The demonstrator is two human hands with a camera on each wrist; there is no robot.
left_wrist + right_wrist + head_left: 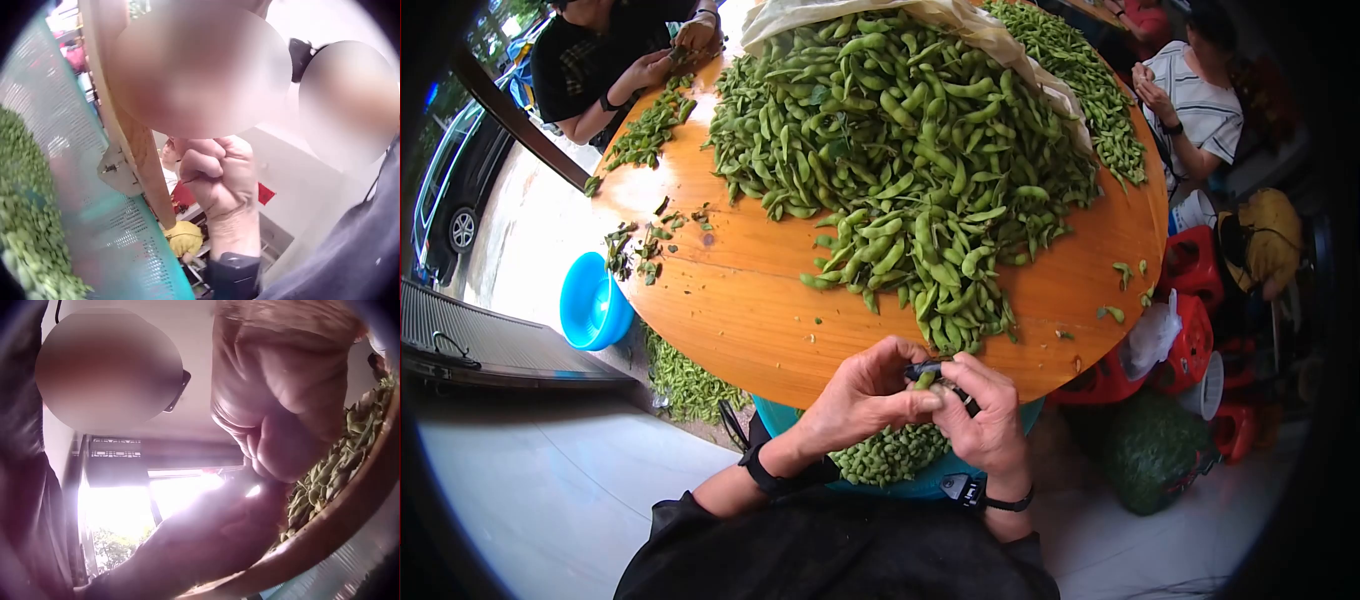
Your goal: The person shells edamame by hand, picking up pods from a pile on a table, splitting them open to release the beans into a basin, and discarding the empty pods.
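Observation:
In the head view both hands meet at the table's near edge over a small green soybean pod. My left hand pinches it from the left, thumb pointing across. From the other side, my right hand grips it with curled fingers. A dark wrap or cover shows at the fingertips, partly hidden. Below the hands, shelled green beans lie in a teal basket. Just beyond the fingers, a large heap of soybean pods covers much of the wooden table.
A pale sack lies behind the heap. Leaf scraps are scattered at the table's left. A blue basin stands beside it, with pods on the floor. Red stools and a dark green bag are at right. Two people sit across.

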